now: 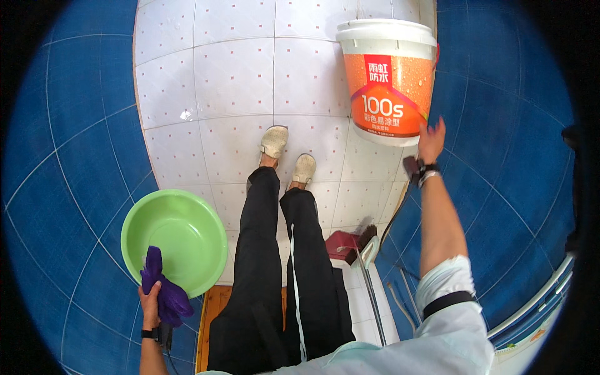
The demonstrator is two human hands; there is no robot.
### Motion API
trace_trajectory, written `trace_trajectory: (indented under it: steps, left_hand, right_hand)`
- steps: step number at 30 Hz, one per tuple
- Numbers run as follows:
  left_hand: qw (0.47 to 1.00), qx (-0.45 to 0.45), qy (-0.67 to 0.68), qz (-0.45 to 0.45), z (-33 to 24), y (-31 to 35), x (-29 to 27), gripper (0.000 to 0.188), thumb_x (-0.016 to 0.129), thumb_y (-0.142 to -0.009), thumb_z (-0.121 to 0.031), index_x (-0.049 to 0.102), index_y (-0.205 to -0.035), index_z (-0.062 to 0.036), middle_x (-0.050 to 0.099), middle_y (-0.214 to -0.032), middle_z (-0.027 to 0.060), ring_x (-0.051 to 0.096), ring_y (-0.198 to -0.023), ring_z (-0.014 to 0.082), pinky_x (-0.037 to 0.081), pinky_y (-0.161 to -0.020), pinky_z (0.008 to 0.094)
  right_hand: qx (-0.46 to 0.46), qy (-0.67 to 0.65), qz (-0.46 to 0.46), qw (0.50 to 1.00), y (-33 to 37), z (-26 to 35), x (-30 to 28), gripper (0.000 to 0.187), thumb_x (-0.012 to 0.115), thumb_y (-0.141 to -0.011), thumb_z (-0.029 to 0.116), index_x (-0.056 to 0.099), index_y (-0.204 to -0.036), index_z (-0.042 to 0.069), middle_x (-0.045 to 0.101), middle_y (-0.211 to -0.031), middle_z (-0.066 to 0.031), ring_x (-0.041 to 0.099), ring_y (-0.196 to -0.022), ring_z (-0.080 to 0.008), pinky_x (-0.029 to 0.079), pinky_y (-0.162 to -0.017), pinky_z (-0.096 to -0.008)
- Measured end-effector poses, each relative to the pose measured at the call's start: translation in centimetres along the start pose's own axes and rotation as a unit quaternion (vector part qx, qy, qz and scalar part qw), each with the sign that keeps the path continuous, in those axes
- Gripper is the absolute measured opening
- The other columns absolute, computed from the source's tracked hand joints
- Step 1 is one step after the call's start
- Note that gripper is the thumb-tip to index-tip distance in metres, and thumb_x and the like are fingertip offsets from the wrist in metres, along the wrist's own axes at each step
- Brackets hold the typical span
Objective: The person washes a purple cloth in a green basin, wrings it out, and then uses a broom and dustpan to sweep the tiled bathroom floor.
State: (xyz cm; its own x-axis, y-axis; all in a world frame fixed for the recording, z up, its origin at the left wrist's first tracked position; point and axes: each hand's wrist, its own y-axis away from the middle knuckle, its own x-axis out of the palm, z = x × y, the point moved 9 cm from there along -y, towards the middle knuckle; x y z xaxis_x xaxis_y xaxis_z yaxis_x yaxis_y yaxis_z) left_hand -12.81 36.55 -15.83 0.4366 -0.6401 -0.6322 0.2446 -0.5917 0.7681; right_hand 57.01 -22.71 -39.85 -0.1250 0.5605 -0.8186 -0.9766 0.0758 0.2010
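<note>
White-tiled floor (234, 75), blue walls (81, 169). Purple cloth (167, 290) is clamped by left hand (149, 301) at green basin's (201, 247) rim, lower left. By right hand (430, 145), orange-white bucket (340, 31) is seen upper right; grip can't be told.

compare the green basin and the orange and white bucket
The green basin is wide and shallow; the orange and white bucket is deeper. The basin is plain in colour, while the bucket carries a printed design. The basin shows its inside, the bucket mainly its side. Both have rounded rims.
</note>
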Motion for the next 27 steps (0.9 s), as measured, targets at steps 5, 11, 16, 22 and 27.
trace_trajectory:
  steps: [5,11,16,22,27]
  left_hand:
    - [0.998,-0.032,0.008,-0.056,0.0,-0.6,-0.1,0.073,0.074,-0.076,-0.020,0.033,-0.132,0.0029,0.052,-0.121,0.0150,0.054,-0.103,0.0245,0.045,-0.089,0.0343]
    - [0.997,-0.011,0.068,-0.035,-1.5,-0.7,2.2,0.075,0.074,-0.075,-0.017,0.031,-0.133,0.0024,0.051,-0.121,0.0176,0.055,-0.103,0.0266,0.047,-0.087,0.0363]
    - [0.999,0.002,0.026,-0.024,-2.3,-1.1,2.2,0.074,0.074,-0.074,-0.017,0.031,-0.131,0.0033,0.051,-0.119,0.0179,0.055,-0.102,0.0269,0.047,-0.087,0.0361]
    - [0.999,0.004,0.019,-0.038,-1.7,-1.7,2.7,0.075,0.076,-0.073,-0.021,0.033,-0.130,0.0037,0.054,-0.115,0.0171,0.057,-0.097,0.0248,0.048,-0.084,0.0348]
    - [0.997,0.019,0.074,0.005,-1.9,-1.0,3.3,0.072,0.076,-0.072,-0.022,0.036,-0.126,0.0027,0.055,-0.112,0.0161,0.057,-0.093,0.0239,0.049,-0.082,0.0342]
  right_hand:
    - [0.450,-0.349,0.112,0.814,7.7,-13.6,11.2,0.056,0.064,-0.084,0.048,0.058,-0.094,-0.007,0.058,-0.080,-0.0147,0.060,-0.070,-0.0196,0.052,-0.058,-0.0297]
    - [0.419,-0.287,0.023,0.861,2.7,-10.5,6.9,0.051,0.064,-0.084,0.048,0.054,-0.069,0.001,0.054,-0.060,-0.0069,0.053,-0.051,-0.0146,0.044,-0.043,-0.0263]
    - [0.326,-0.488,0.009,0.810,-7.4,3.2,-0.4,0.038,0.067,-0.085,0.036,0.053,-0.079,0.002,0.053,-0.065,-0.0043,0.050,-0.050,-0.0107,0.045,-0.042,-0.0206]
    - [0.376,-0.474,-0.009,0.796,-6.0,0.9,-2.8,0.027,0.068,-0.085,0.023,0.057,-0.096,0.001,0.061,-0.077,-0.0054,0.051,-0.052,-0.0101,0.042,-0.042,-0.0185]
    - [0.430,-0.419,-0.002,0.800,4.9,-9.9,-4.1,0.035,0.063,-0.088,0.037,0.056,-0.087,0.003,0.055,-0.073,-0.0028,0.047,-0.054,-0.0092,0.042,-0.045,-0.0197]
